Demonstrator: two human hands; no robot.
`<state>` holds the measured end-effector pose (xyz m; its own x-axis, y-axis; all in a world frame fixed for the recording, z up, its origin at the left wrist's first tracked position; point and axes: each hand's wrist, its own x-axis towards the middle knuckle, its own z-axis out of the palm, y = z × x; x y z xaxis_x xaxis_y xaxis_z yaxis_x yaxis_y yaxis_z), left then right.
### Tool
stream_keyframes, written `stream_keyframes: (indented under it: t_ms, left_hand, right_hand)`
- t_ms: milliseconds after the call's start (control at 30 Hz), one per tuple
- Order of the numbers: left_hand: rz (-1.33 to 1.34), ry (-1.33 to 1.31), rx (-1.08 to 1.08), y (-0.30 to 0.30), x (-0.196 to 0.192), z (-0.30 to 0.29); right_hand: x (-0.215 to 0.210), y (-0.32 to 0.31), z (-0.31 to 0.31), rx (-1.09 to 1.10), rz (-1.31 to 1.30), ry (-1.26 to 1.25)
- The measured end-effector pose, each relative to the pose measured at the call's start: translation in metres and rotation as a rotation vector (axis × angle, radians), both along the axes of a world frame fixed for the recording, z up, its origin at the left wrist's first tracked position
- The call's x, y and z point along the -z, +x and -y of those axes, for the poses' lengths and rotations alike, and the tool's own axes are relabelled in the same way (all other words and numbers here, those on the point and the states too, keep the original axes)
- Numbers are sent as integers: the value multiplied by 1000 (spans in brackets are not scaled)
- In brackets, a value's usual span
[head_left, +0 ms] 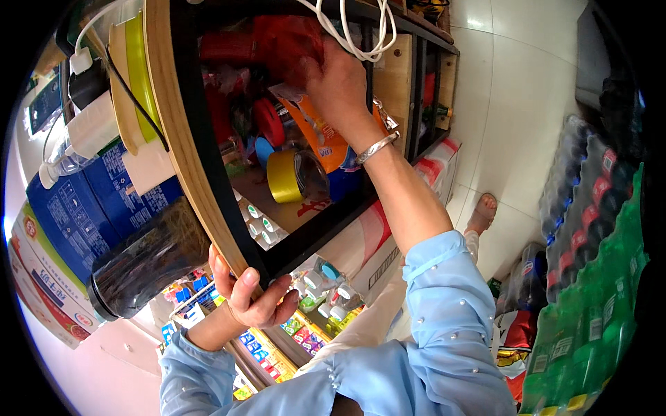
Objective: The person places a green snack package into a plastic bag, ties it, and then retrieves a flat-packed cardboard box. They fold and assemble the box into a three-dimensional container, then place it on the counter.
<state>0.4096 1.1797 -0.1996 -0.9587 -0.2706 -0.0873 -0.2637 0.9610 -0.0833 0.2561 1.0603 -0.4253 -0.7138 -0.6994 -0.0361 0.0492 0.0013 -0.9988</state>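
Note:
Inside the dark-framed shelf compartment, my right hand is closed on a crumpled red plastic bag; its fingertips are partly hidden by the bag. A silver bracelet circles that wrist. Just below the hand stand an orange packet and a clear jar with a yellow band. A red round object lies beside them. My left hand rests against the corner of the wooden counter edge, its fingers apart and holding nothing.
On the countertop at left are a dark cylindrical container, blue boxes and a milk carton box. White cables hang over the shelf opening. Shrink-wrapped bottles line the right. A person's sandalled foot is on the tiled floor.

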Motion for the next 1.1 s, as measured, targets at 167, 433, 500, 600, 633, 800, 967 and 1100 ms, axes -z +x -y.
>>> stream_keyframes:
  t_ms: [167, 433, 500, 600, 633, 800, 967, 1100]
  left_hand:
    - [-6, 4, -9, 3, 1, -1]
    - [50, 5, -8, -1, -3, 0]
    - [46, 0, -8, 0, -2, 0]
    - [57, -12, -23, 1, -5, -3]
    - [51, -12, -28, 0, -5, -3]
    - [17, 0, -23, -2, -2, 0]
    - [7, -19, -17, -1, -2, -2]
    - [-7, -20, -31, 0, 0, -3]
  right_hand:
    - [-10, -10, 4, -43, -193, 50]
    - [-15, -25, -9, -50, -446, 103]
    - [-24, -26, -19, -70, -440, 148]
    - [-41, -23, -29, 51, -516, -81]
    - [-46, -19, -27, 84, -513, -145]
    - [-62, 17, 24, -363, -304, -53]
    - [-72, 38, 73, -525, -341, 77]
    - [-65, 49, 93, -679, -352, 60]
